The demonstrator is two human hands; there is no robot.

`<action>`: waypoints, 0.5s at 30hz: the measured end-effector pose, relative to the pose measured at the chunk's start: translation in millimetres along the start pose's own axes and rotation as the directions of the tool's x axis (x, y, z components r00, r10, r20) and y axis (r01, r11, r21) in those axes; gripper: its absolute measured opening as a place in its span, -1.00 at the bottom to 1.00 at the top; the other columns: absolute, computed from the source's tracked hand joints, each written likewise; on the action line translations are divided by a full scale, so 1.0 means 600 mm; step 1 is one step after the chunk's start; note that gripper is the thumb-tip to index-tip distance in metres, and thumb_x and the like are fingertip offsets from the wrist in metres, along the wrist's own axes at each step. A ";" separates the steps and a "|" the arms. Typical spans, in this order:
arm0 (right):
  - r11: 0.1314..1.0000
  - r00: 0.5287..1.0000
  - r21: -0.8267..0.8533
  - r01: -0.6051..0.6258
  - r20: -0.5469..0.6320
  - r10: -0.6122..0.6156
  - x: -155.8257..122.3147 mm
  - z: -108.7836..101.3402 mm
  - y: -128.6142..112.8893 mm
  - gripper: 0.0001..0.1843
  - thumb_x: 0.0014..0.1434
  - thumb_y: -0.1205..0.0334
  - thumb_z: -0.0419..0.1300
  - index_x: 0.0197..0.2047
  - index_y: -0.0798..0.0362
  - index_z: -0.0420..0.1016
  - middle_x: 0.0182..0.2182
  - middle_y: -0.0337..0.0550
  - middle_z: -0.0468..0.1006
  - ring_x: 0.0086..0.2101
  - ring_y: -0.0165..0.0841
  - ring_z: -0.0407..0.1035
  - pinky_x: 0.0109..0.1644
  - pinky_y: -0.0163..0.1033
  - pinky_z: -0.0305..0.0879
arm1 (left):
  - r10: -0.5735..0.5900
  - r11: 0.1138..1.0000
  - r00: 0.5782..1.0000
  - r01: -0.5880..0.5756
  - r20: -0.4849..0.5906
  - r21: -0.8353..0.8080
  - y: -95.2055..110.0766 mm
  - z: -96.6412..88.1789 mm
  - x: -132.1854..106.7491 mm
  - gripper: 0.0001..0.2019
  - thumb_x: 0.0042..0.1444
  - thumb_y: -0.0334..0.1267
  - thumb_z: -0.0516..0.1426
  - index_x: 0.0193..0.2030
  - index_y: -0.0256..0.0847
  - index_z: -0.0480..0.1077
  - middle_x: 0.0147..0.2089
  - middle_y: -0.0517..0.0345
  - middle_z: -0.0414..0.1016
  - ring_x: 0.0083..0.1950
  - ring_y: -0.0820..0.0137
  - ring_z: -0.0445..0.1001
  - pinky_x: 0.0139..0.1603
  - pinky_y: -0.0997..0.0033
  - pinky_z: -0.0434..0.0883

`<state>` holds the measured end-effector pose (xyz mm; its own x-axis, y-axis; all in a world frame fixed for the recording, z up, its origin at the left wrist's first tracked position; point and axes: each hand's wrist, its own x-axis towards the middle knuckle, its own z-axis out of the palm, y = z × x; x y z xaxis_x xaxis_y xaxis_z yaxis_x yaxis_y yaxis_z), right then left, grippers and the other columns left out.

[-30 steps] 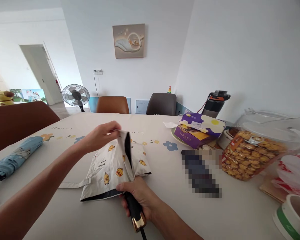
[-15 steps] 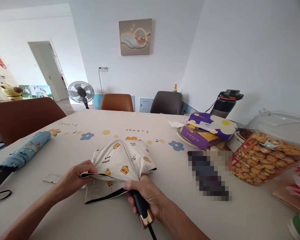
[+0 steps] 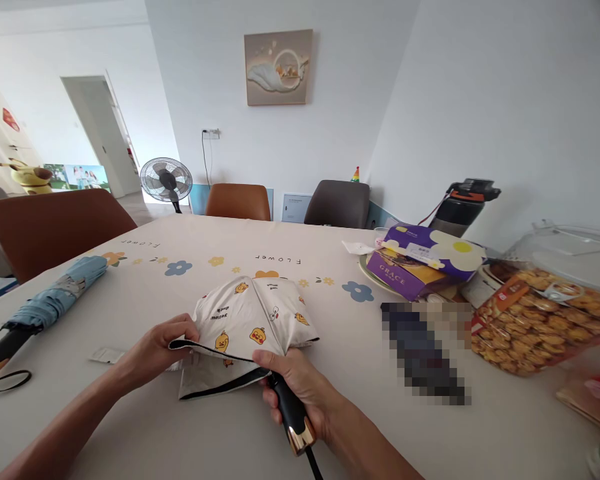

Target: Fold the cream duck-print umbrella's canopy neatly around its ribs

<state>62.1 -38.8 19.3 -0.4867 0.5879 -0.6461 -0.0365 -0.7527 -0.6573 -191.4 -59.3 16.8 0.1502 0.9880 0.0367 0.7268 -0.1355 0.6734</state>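
Note:
A cream folding umbrella (image 3: 257,317) printed with yellow ducks lies loosely folded over the table in front of me, its canopy pointing away. My right hand (image 3: 300,383) is wrapped round the top of its black and gold handle, thumb pressed on the dark-edged cloth. With closed fingers, my left hand (image 3: 163,343) pinches the edge of a canopy panel on the left side; the fingertips are partly hidden by the cloth. Below that panel another fold hangs with a black underside. A black strap trails from the handle's end.
A folded blue umbrella (image 3: 57,297) lies at the left, near a small white packet (image 3: 106,355). On the right are a purple box (image 3: 415,260), a dark bottle (image 3: 457,210), a clear tub of cookies (image 3: 535,317) and a pixelated dark item (image 3: 425,353). Chairs stand beyond the table.
The whole view has shifted slightly, so things appear a little further right. My left hand still pinches the panel edge, which now curls over more; my right hand keeps its grip on the handle.

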 end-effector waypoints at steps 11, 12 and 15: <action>0.970 0.997 -0.234 0.069 -0.026 -0.077 0.008 0.005 0.015 -0.84 -0.13 0.31 0.08 -0.41 0.08 0.16 -0.80 -0.29 0.30 -0.80 -0.44 0.13 -0.76 -0.36 0.15 | 0.221 0.924 0.975 -0.205 -0.015 0.322 -0.009 0.006 -0.015 -0.86 -0.07 -0.41 -0.02 -0.48 -0.11 0.31 -0.43 0.23 0.36 -0.31 0.39 0.29 0.19 0.15 0.04; 0.961 0.996 -0.268 0.060 -0.054 -0.077 0.006 0.007 0.015 -0.81 -0.13 0.30 0.08 -0.38 0.08 0.16 -0.82 -0.32 0.28 -0.82 -0.45 0.10 -0.79 -0.39 0.09 | 0.201 0.930 0.979 -0.201 0.033 0.309 -0.012 0.004 -0.015 -0.82 -0.10 -0.45 -0.04 -0.46 -0.11 0.33 -0.41 0.22 0.37 -0.30 0.38 0.30 0.13 0.20 0.13; 0.940 0.992 -0.341 0.024 -0.110 -0.065 0.001 0.013 0.010 -0.72 -0.11 0.29 0.08 -0.26 0.10 0.16 -0.83 -0.34 0.26 -0.83 -0.46 0.09 -0.79 -0.44 0.00 | 0.118 0.956 0.977 -0.160 0.177 0.245 -0.019 -0.022 0.000 -0.72 -0.15 -0.49 -0.09 -0.44 -0.12 0.39 -0.34 0.18 0.43 -0.22 0.37 0.34 -0.08 0.37 0.28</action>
<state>54.5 -45.5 17.9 -0.3843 0.6646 -0.6408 0.2520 -0.5922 -0.7654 -208.6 -57.0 18.9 0.3513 0.9361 -0.0150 0.8352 -0.3061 0.4569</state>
